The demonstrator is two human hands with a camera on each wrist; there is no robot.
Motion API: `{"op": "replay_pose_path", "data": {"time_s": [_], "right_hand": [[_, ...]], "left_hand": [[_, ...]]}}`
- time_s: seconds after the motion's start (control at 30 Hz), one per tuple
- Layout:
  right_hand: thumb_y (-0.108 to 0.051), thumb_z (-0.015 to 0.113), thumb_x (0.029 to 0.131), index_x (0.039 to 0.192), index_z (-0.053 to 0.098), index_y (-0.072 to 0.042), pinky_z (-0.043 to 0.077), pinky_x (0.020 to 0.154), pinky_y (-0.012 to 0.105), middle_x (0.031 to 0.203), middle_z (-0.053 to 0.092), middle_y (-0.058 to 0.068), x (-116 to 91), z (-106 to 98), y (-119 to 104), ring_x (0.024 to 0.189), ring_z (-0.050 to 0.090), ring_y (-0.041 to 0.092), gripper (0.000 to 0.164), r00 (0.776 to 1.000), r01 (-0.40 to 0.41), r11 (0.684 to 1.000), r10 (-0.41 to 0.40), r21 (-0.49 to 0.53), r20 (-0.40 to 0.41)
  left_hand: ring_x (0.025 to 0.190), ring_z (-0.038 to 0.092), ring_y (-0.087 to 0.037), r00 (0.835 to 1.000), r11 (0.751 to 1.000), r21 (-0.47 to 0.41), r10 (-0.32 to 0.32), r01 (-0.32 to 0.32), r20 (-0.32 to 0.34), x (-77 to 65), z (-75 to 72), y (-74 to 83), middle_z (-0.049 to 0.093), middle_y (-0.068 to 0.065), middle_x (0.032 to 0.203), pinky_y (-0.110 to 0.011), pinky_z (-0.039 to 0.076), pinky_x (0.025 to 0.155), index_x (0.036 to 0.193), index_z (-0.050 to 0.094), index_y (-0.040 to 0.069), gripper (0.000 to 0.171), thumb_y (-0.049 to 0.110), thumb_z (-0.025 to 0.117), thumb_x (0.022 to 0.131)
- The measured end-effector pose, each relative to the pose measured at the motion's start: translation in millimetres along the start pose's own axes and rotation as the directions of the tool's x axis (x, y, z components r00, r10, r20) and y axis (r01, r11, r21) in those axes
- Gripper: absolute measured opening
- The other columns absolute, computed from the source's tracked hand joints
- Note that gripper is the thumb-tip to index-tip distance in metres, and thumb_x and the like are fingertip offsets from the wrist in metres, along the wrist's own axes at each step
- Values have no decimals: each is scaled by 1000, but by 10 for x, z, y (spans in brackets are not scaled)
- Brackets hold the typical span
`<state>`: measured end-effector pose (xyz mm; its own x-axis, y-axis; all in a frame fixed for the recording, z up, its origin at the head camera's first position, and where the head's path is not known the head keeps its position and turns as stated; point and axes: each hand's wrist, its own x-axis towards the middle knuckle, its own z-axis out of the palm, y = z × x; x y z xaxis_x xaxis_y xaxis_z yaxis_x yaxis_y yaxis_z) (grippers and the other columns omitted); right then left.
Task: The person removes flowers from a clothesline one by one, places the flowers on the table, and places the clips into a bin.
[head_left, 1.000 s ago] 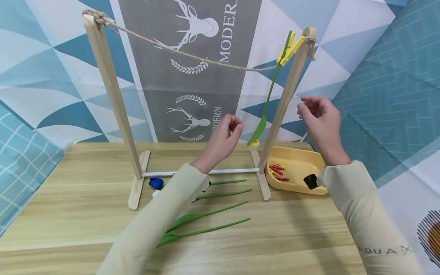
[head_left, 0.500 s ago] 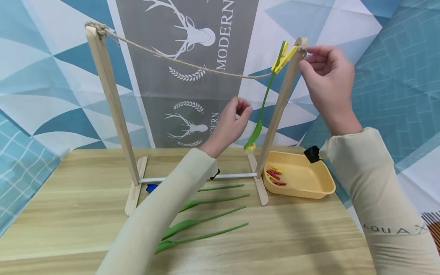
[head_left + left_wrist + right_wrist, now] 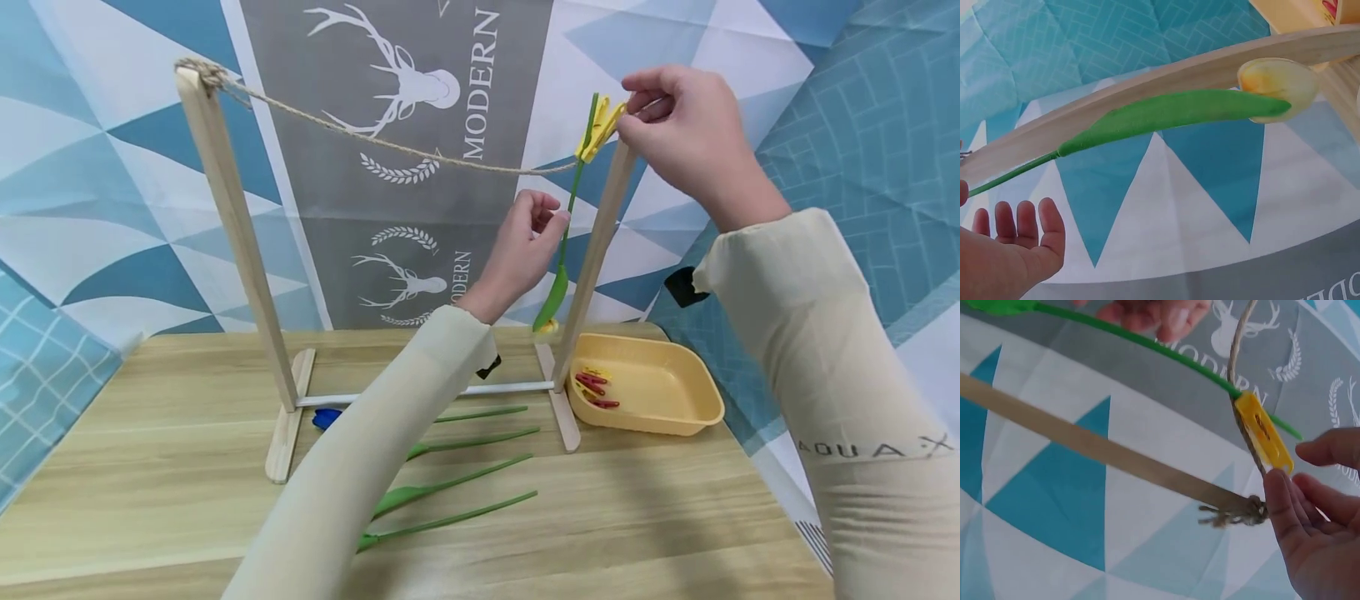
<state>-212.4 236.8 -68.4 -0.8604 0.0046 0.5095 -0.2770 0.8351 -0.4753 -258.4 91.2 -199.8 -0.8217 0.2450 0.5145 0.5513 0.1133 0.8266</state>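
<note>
A tulip with a green stem (image 3: 572, 200) hangs head down from the twine (image 3: 420, 152), held by a yellow clothespin (image 3: 596, 133). Its pale yellow bloom (image 3: 1282, 87) sits lowest, below a broad green leaf (image 3: 1166, 112). My right hand (image 3: 686, 133) is at the clothespin's upper end; in the right wrist view the thumb tip overlaps the clip and the index finger stands apart from it. Beside the stem is my left hand (image 3: 525, 237), its fingers loosely curved and holding nothing. The thumb is right by the stem in the left wrist view.
The twine runs between two wooden posts (image 3: 236, 242) joined by a white bar (image 3: 517, 387). Several green-stemmed flowers (image 3: 472, 446), one with a blue bloom (image 3: 326, 418), lie on the table, partly behind my left sleeve. A yellow basin (image 3: 675, 392) holds red and yellow clothespins (image 3: 592, 383).
My right hand has risen from beside the right post and moved left to the clothespin. My left hand has moved up and right to the stem. The tulip still hangs from the twine.
</note>
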Motion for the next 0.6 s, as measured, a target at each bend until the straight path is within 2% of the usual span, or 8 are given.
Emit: {"op": "replay_pose_path", "data": {"time_s": [0.17,0.37,0.6], "right_hand": [[-27,54,92,136,49,-13,43,75,15,91,47,-11,79,-85,-30,81,46,1,47,997,4,996,3,-86,78],[-27,56,92,139,46,-13,40,69,13,91,47,-8,126,-138,-40,80,45,7,50,988,1,994,16,-112,154],[-28,57,92,136,49,-12,41,64,12,92,47,-5,158,-164,-66,80,44,12,47,980,-3,993,27,-118,197]], "left_hand": [[93,48,-14,1000,1000,-24,-4,4,5,10,77,6,52,-7,104,-20,42,79,116,45,5,25,21,48,96],[92,48,-14,1000,999,-38,9,-8,23,30,134,21,52,-7,103,-19,43,76,115,45,5,24,20,47,97],[89,47,-14,1000,999,-51,16,-15,13,32,143,29,51,-7,99,-18,42,75,113,46,5,20,18,45,98]]}}
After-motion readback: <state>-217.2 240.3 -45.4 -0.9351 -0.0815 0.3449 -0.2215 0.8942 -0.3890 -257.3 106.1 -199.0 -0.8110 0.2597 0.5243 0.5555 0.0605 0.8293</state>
